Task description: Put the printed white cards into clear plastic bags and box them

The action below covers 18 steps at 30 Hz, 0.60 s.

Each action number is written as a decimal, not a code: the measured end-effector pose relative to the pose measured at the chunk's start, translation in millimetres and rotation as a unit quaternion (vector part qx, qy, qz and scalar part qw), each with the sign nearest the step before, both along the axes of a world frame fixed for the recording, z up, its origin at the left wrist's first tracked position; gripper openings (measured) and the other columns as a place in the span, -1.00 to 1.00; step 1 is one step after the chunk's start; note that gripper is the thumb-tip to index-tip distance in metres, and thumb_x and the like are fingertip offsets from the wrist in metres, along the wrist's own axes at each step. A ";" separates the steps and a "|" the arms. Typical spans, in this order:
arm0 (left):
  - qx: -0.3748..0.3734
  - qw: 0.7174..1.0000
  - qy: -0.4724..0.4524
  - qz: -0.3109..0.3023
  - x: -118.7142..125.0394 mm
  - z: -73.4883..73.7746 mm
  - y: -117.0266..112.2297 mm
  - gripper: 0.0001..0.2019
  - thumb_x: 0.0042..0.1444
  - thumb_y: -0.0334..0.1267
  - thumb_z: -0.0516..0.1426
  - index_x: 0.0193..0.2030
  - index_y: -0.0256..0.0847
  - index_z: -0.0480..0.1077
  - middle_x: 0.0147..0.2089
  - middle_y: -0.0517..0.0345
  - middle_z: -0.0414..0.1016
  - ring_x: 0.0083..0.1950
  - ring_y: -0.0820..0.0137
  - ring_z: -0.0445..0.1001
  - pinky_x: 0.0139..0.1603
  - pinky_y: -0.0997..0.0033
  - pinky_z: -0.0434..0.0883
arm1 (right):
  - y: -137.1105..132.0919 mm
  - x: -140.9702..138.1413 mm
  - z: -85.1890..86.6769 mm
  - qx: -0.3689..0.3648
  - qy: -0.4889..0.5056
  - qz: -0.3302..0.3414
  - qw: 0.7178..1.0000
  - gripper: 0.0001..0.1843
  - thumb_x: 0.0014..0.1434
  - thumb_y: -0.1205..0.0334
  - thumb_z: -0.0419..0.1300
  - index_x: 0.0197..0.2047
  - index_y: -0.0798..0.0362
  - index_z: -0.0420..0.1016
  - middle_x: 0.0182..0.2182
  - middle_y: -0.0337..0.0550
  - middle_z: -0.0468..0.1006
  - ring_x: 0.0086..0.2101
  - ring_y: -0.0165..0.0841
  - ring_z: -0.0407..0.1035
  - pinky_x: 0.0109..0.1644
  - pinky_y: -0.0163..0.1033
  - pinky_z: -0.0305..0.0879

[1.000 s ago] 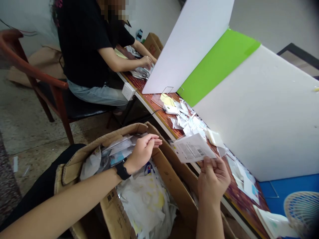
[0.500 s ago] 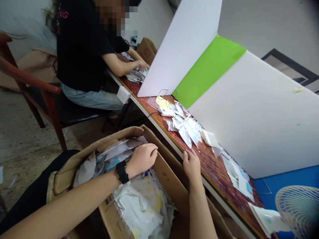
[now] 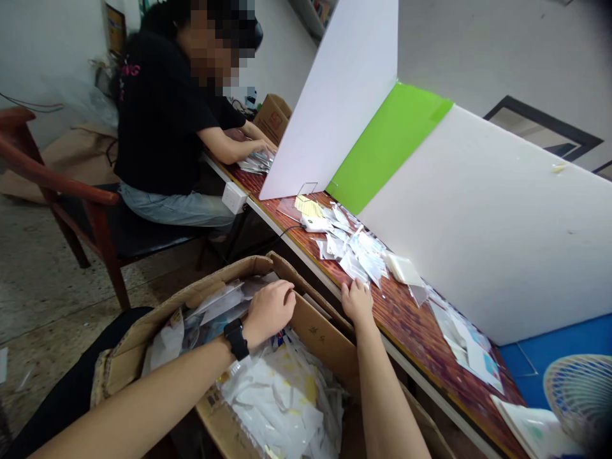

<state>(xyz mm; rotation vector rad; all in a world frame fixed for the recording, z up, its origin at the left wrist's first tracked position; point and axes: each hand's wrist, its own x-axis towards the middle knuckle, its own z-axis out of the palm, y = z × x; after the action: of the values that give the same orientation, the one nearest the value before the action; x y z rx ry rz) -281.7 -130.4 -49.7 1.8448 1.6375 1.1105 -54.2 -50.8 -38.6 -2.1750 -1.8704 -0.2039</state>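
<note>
My left hand (image 3: 271,307), with a black watch on the wrist, hangs over the large cardboard box (image 3: 157,299). Its fingers curl down beside the top edge of an inner carton (image 3: 325,335); the fingertips are hidden, and I cannot tell what they hold. White packets with yellow and blue print (image 3: 272,395) fill the inner carton below that wrist. My right hand (image 3: 357,301) lies at the front edge of the wooden table (image 3: 401,325), fingers slightly apart. Its fingertips reach the near end of a pile of small white and light-blue packets (image 3: 366,248).
White, green and blue partition panels (image 3: 454,223) stand along the table. On it are a white cabled device (image 3: 315,223), a stack of clear sleeves (image 3: 404,268), flat packets (image 3: 468,350) and a fan (image 3: 581,395). A seated co-worker (image 3: 162,115) handles packets beyond the panel.
My right hand has moved slightly forward along the table edge, up to the packet pile. The left hand stays over the box. The whole view has shifted a little.
</note>
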 end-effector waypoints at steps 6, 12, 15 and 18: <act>0.005 1.000 0.002 -0.005 -1.4 0.3 -1.7 -0.73 0.16 -0.29 -0.06 -0.14 -0.16 0.43 -0.07 0.06 0.54 -0.07 0.24 0.48 -0.10 0.32 0.36 | -9.4 -5.3 5.0 0.057 0.010 0.006 0.998 -0.69 0.21 0.14 0.12 -0.01 0.10 0.37 0.03 -0.05 0.38 0.02 -0.18 0.28 0.08 0.11 0.20; 0.015 1.000 0.003 -0.003 -3.9 2.1 -4.5 -0.80 0.15 -0.28 -0.04 -0.26 -0.15 0.41 -0.19 0.07 0.54 -0.16 0.24 0.48 -0.21 0.34 0.33 | -23.4 -9.1 11.9 0.138 0.085 0.058 0.985 -0.74 0.20 0.18 0.12 -0.08 0.12 0.39 0.00 -0.06 0.38 0.02 -0.17 0.26 0.09 0.12 0.15; 0.022 1.000 -0.004 -0.006 -6.8 4.9 -7.5 -0.81 0.14 -0.30 -0.04 -0.32 -0.15 0.39 -0.25 0.07 0.53 -0.19 0.25 0.47 -0.23 0.34 0.30 | -36.0 -14.8 18.9 0.182 0.147 0.095 0.968 -0.73 0.20 0.21 0.07 -0.09 0.17 0.41 -0.02 0.03 0.37 0.03 -0.15 0.25 0.12 0.10 0.12; 0.033 0.999 -0.021 -0.012 -10.1 8.3 -10.9 -0.80 0.15 -0.30 -0.06 -0.38 -0.16 0.36 -0.31 0.04 0.50 -0.22 0.23 0.45 -0.23 0.31 0.28 | -50.2 -21.8 29.8 0.226 0.223 0.117 0.941 -0.65 0.17 0.19 0.01 -0.08 0.20 0.43 -0.04 0.13 0.35 0.02 -0.14 0.25 0.11 0.02 0.16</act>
<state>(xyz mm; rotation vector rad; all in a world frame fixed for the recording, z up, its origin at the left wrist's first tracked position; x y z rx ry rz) -291.8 -141.4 -41.4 1.8648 1.5695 1.1975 -76.0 -101.0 -8.7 -1.5247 -1.6082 -0.0714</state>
